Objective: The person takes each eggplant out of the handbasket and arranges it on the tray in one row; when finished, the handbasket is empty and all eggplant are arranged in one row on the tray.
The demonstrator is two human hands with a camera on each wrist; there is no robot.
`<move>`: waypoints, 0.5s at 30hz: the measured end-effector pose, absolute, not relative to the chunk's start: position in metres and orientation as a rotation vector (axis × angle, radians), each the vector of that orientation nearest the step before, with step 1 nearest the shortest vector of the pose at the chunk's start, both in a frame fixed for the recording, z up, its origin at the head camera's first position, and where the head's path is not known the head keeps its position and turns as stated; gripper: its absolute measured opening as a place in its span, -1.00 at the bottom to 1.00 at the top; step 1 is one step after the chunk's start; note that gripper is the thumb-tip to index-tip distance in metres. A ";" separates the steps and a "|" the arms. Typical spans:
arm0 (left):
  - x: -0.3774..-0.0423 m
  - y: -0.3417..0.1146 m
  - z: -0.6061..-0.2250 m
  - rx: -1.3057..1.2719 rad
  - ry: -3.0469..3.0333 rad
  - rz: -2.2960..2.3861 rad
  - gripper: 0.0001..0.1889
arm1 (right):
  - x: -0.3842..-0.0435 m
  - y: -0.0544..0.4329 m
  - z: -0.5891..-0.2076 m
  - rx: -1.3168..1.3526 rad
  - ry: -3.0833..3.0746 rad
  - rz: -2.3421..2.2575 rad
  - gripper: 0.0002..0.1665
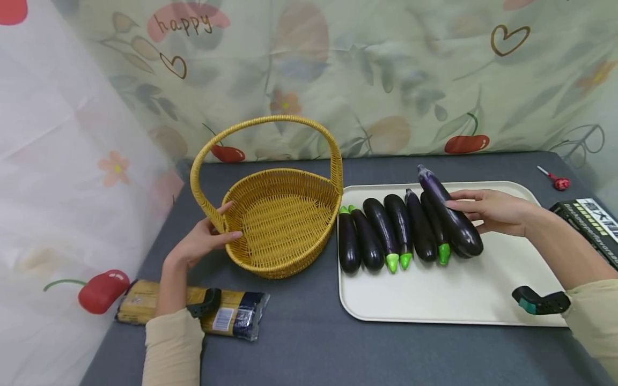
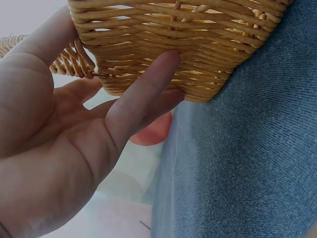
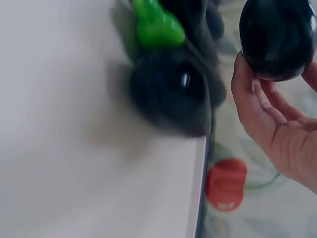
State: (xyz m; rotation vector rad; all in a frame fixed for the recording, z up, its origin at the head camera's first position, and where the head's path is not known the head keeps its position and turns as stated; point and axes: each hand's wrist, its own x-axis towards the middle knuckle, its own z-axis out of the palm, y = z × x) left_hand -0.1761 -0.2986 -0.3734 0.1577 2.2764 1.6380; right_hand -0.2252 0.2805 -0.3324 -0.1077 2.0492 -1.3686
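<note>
Both arms are in pale cream long sleeves, soft-looking fabric, cuffs ending just short of the wrists. Each wrist has a black plastic clip-like camera mount strapped on; the right one shows a small teal patch. The bare left hand (image 1: 200, 244) and bare right hand (image 1: 492, 210) wear no rings or gloves.

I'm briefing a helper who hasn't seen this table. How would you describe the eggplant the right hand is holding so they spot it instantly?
Find the cream tray right of the wicker basket, where dark purple eggplants lie in a row. The one meant is the eggplant at the row's right end, gripped by the right hand. Unlike its neighbours, it lies slanted on top of the others, its purple stem end pointing away.
</note>
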 end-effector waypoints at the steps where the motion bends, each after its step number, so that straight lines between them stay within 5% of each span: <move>1: -0.176 -0.299 -0.373 0.156 2.276 1.639 -0.11 | -0.227 0.286 -0.334 -0.097 2.055 -1.368 -0.24; 15: -0.176 -0.299 -0.374 0.158 2.296 1.619 -0.11 | -0.233 0.340 -0.354 0.032 2.150 -1.276 -0.11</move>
